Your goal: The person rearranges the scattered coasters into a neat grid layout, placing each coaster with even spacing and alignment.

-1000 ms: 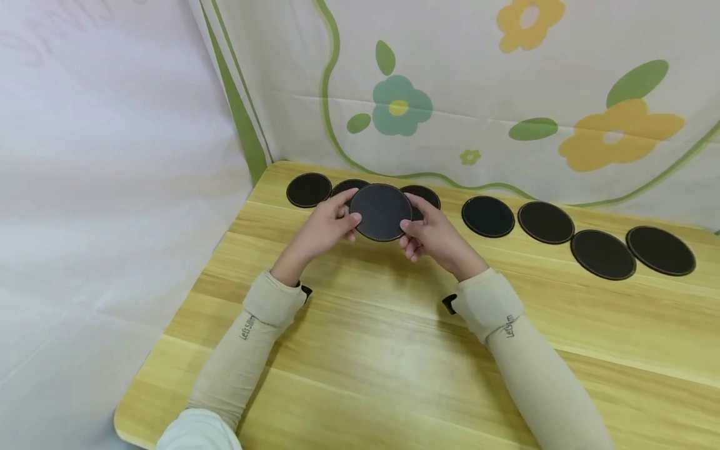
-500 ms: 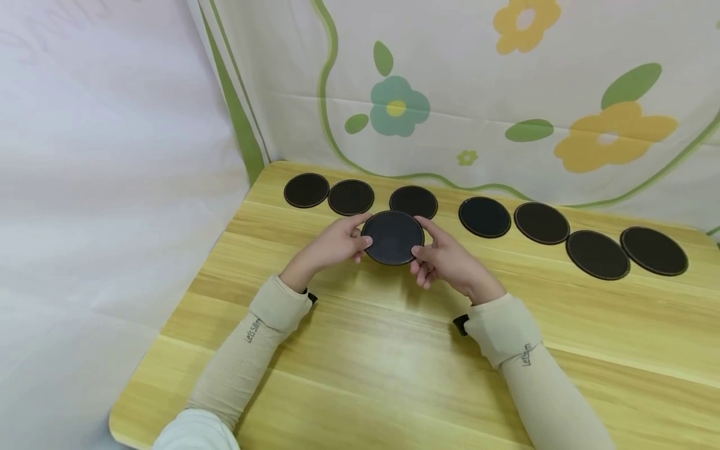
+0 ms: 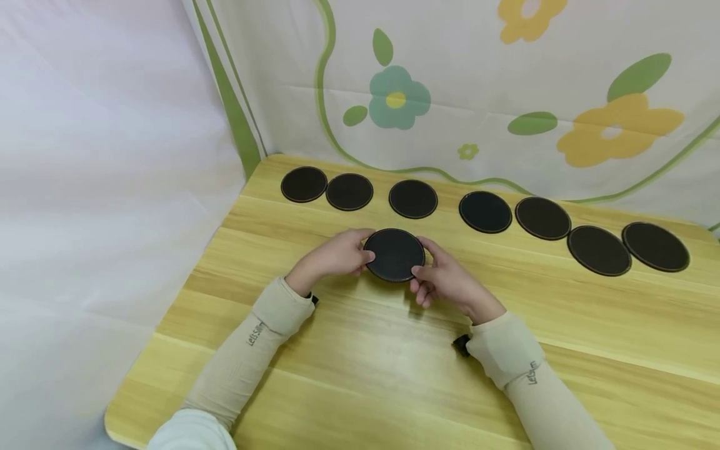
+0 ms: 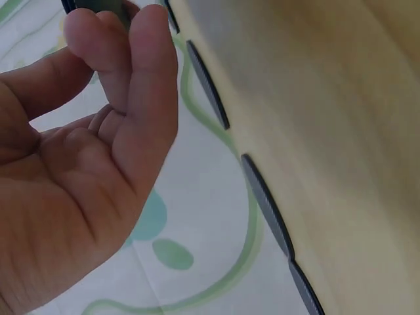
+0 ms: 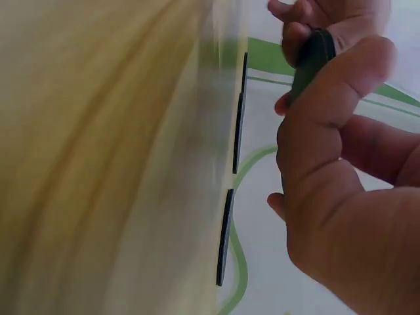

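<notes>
A round black coaster [image 3: 395, 255] with a stitched rim is held between both hands, above the table. My left hand [image 3: 341, 252] pinches its left edge, thumb on the near face. On the opposite edge my right hand [image 3: 447, 275] grips it between thumb and fingers. In the left wrist view a small part of the coaster [image 4: 98, 5] shows past the left hand's fingers [image 4: 154, 59]. The right wrist view has the coaster [image 5: 314, 62] edge-on, partly hidden behind the right hand's fingers [image 5: 328, 111].
Along the back of the wooden table [image 3: 337, 375] lie several more black coasters, among them a left end one [image 3: 304, 184], a middle one [image 3: 413, 199] and a right end one [image 3: 655, 247]. A flower-printed cloth [image 3: 461, 75] hangs behind the table.
Both hands have drawn the coaster back from the row, toward the person and slightly right. Row coasters that it and the hands partly covered now show whole.
</notes>
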Motion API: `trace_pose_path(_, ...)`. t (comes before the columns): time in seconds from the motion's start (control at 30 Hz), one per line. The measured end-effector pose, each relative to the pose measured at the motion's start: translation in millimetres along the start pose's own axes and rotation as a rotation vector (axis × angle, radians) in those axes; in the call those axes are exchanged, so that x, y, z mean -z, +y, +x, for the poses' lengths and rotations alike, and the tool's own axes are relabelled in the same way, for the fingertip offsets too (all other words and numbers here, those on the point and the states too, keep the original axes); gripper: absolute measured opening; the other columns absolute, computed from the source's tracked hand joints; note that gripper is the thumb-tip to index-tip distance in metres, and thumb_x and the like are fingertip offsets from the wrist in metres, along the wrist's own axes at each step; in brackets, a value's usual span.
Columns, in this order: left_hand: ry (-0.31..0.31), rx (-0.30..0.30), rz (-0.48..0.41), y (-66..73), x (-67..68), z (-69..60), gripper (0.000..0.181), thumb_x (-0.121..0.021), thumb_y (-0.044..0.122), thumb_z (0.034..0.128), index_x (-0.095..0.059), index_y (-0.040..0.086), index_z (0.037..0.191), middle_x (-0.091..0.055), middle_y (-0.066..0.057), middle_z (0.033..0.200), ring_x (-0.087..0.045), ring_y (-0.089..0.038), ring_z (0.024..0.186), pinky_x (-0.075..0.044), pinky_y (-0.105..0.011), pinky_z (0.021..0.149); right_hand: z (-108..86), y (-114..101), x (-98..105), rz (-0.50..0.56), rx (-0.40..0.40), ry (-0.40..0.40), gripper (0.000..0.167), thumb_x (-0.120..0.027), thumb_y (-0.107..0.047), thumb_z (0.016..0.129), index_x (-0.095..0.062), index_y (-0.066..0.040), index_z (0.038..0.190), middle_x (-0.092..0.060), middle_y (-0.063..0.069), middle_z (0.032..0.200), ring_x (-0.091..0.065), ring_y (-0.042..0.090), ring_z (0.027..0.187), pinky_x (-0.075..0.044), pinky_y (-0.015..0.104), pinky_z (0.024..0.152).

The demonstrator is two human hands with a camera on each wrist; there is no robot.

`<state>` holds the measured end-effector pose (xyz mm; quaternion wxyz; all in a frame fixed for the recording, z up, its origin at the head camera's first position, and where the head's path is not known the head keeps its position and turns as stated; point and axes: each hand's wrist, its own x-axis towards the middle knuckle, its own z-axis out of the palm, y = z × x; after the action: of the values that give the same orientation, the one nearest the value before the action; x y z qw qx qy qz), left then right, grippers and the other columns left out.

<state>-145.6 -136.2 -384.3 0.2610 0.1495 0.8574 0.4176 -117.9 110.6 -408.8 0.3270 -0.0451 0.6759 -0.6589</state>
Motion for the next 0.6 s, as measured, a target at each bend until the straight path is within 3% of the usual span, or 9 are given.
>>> trace_pose_path(0.13,0.001,0.015,0.082,1.3,-10.3,3.3,0.057,-0.054,0.008,0.1049,-0.031,0.0,0.156,-0.067,-0.013,0.077,-0.065,-0.024,0.065,-0.051,-0.028,0.061,-2.9,4.2,5.0,-0.027,0.0,-0.004,0.074,-0.046,-0.004,0.106,-0.002,-0.019,0.164,-0.063,0.012,0.072,-0.063,0.019,0.053,-0.056,0.034,0.054)
trace_pose_path(0.27,-0.007,0.03,0.084,1.8,-19.6,7.3,0.055,-0.055,0.008,0.1045,-0.034,0.001,0.154,-0.066,-0.012,0.075,-0.063,-0.019,0.063,-0.051,-0.027,0.058,-4.4,5.3,10.1,-0.072,-0.007,0.014,0.075,-0.048,-0.002,0.105,-0.003,-0.016,0.164,-0.063,0.013,0.073,-0.063,0.019,0.053,-0.057,0.034,0.054)
trace_pose_path(0.37,-0.012,0.03,0.123,0.8,-25.3,10.6,0.056,-0.056,0.01,0.1046,-0.032,0.0,0.155,-0.068,-0.011,0.076,-0.064,-0.019,0.065,-0.052,-0.03,0.063,-5.1,6.3,12.6,-0.11,-0.023,0.036,0.075,-0.049,-0.001,0.104,-0.005,-0.014,0.164,-0.064,0.015,0.072,-0.062,0.019,0.052,-0.057,0.035,0.053)
trace_pose_path(0.4,-0.009,0.027,0.147,1.0,-26.8,11.6,0.058,-0.056,0.011,0.1046,-0.031,0.0,0.155,-0.069,-0.011,0.081,-0.065,-0.02,0.07,-0.052,-0.031,0.069,-5.4,6.6,13.3,-0.123,-0.034,0.044,0.075,-0.049,-0.001,0.104,-0.006,-0.014,0.164,-0.064,0.015,0.072,-0.063,0.019,0.052,-0.057,0.035,0.053)
trace_pose_path(0.5,0.0,0.018,0.233,1.6,-29.5,13.0,0.059,-0.057,0.013,0.1043,-0.031,-0.003,0.155,-0.069,-0.017,0.115,-0.066,-0.025,0.104,-0.049,-0.037,0.092,-4.9,7.7,13.9,-0.17,-0.062,0.053,0.076,-0.05,0.0,0.104,-0.006,-0.012,0.164,-0.065,0.016,0.072,-0.063,0.02,0.053,-0.057,0.036,0.054)
trace_pose_path(0.6,0.002,0.02,0.297,2.7,-29.9,13.3,0.06,-0.057,0.014,0.104,-0.032,-0.005,0.154,-0.051,-0.022,0.145,-0.049,-0.03,0.134,-0.038,-0.04,0.11,-2.3,8.4,13.7,-0.205,-0.085,0.051,0.076,-0.051,-0.001,0.104,-0.005,-0.012,0.164,-0.066,0.018,0.073,-0.065,0.022,0.054,-0.058,0.037,0.054)
